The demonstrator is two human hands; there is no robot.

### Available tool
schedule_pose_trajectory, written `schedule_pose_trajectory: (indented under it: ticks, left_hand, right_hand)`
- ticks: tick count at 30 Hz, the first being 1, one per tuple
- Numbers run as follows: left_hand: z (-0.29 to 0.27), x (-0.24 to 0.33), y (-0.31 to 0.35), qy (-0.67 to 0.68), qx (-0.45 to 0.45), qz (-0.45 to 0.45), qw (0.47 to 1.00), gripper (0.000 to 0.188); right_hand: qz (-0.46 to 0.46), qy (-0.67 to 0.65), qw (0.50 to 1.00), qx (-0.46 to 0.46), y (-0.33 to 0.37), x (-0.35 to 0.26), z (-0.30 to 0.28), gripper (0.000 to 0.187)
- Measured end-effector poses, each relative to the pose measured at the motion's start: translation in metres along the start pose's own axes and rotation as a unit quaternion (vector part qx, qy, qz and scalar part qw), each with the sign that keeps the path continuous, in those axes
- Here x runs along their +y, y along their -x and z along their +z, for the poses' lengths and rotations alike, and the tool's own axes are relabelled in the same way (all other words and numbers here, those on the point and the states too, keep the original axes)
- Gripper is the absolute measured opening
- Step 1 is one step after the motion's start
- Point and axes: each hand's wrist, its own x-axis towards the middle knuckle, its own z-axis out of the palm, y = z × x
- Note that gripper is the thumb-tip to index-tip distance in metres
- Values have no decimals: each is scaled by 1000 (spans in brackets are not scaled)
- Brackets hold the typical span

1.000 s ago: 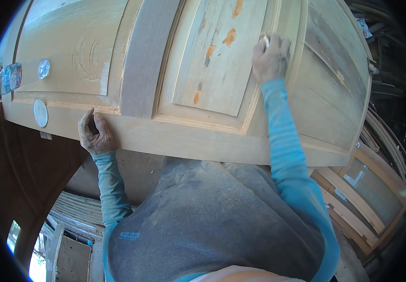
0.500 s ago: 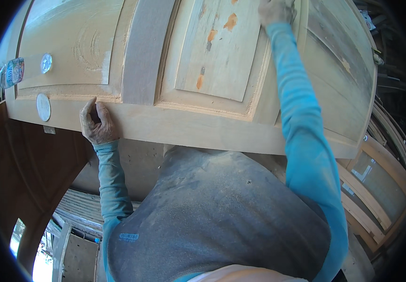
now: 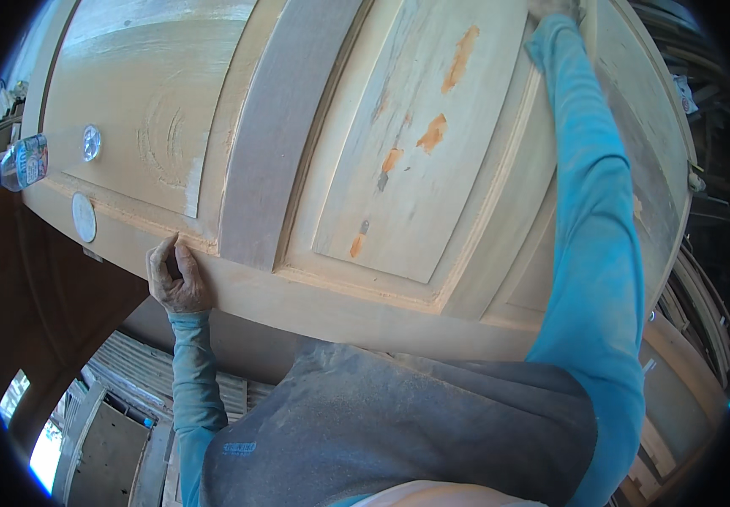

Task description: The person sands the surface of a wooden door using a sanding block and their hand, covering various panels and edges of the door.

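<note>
A pale wooden panelled door [image 3: 382, 296] lies in front of me, its raised panels edged by moulded grooves with pale dust. My left hand [image 3: 179, 277] is at the near rail, fingers curled and thumb close to the forefinger, the tips at the groove of the left panel. Anything in that pinch is too small to make out. My right hand [image 3: 555, 8] reaches far over the door, beside the middle panel [image 3: 407, 169] with its orange-brown patches. The upper picture edge cuts that hand off, so its fingers and anything under them are hidden.
A clear plastic bottle [image 3: 25, 163] lies at the door's left end, near a shiny round piece [image 3: 91, 143] and a pale disc [image 3: 84, 217]. Curved wooden pieces [image 3: 703, 296] are stacked at right. A brown panel [image 3: 52, 279] stands below left.
My right hand has moved farther away and to the right, partly out of the picture. My view has shifted, so the door sits lower and tilted. The left hand stays at the rail.
</note>
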Motion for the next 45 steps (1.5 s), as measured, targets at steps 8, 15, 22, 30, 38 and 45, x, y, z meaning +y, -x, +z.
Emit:
schedule_pose_trajectory:
  ticks: [8, 15, 22, 30, 38, 45]
  left_hand:
    - [3, 2, 2, -4, 23, 32, 999, 16]
    - [7, 2, 3, 21, 27, 27, 999, 18]
    - [0, -3, 2, 36, 6, -2, 999, 17]
    - [1, -1, 8, 42, 24, 19, 999, 16]
    - [4, -16, 10, 50, 13, 35, 998, 15]
    - [2, -21, 6, 70, 6, 31, 997, 15]
  right_hand:
    - [-343, 622, 703, 29, 170, 17, -29, 29]
    - [-384, 585, 711, -70, 430, 49, -162, 27]
    - [-270, 615, 741, 2, 146, -35, -21, 32]
    - [-342, 604, 717, -70, 363, 44, -127, 29]
    - [-386, 545, 742, -59, 407, 53, -150, 20]
    - [-195, 519, 827, -91, 311, -71, -105, 31]
